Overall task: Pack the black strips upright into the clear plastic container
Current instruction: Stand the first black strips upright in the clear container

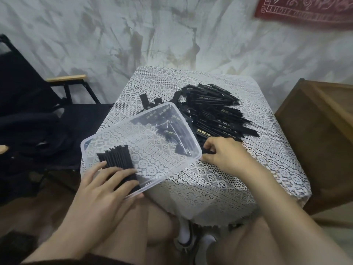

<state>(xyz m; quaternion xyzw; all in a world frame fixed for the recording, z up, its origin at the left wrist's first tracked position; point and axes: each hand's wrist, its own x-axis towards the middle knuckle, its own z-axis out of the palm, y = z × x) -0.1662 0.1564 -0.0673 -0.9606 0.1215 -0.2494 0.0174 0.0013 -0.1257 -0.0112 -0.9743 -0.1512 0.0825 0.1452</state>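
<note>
Left hand (107, 180) is being laid flat, fingers straight, across the packed strips (118, 157) at the near-left end of the clear container (152, 150). The row is being pressed and propped, nothing gripped. Right hand (223, 153) is being curled just off the container's right corner, with a loose strip (207, 151) being pinched between thumb and fingertips. The main pile (214, 111) is lying on the bench (229, 178) just beyond the right hand.

The container is sitting tilted, with the end under the left hand overhanging the bench edge above the lap.

Risks being flagged:
- The packed row is probably being propped only by the left hand. If it is lifted, the strips are likely to fan over flat.
- With the overhang and tilt, a push from the right hand during insertion could slide or tip the container off the bench.
- The pile is interlocked, so neighbouring strips could be dragged out along with the pinched one.

Not resolvable:
- Black strips (168, 131) are being seen through the container's far end, ahead of both hands. It cannot be told whether they are inside or underneath.
- How many strips are being pinched is masked by the right fingers.
- The left thumb's contact with the rim is unclear.
</note>
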